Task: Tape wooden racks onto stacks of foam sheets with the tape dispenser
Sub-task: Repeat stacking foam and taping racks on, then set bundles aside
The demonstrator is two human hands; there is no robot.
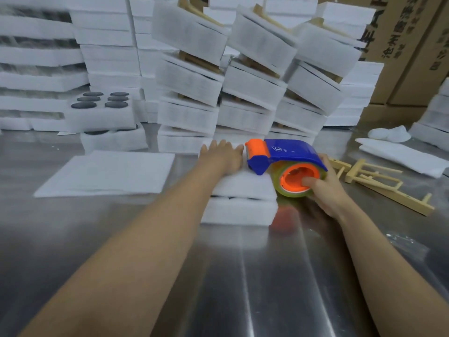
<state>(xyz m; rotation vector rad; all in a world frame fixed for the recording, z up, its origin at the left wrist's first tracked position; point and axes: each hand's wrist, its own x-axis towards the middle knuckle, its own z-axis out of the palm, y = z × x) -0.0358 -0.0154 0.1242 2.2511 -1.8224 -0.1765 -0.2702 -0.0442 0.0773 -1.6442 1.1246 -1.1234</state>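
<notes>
A white foam stack (239,205) lies on the metal table (243,276) in front of me. My left hand (222,155) rests flat on the stack's far top edge, fingers straight. My right hand (326,188) grips the blue and orange tape dispenser (284,158) with its thumb inside the orange core of the clear tape roll; the dispenser's orange front sits against the stack's right top edge. Two loose wooden racks (384,183) lie on the table to the right of my right hand. No rack shows on the stack under my hands.
Leaning piles of foam bundles with wooden racks (255,76) rise behind the stack. Flat foam sheets (109,172) lie at left, more foam sheets (401,155) at right. A foam tray with dark discs (102,110) sits back left. Cardboard boxes (413,45) stand at back right.
</notes>
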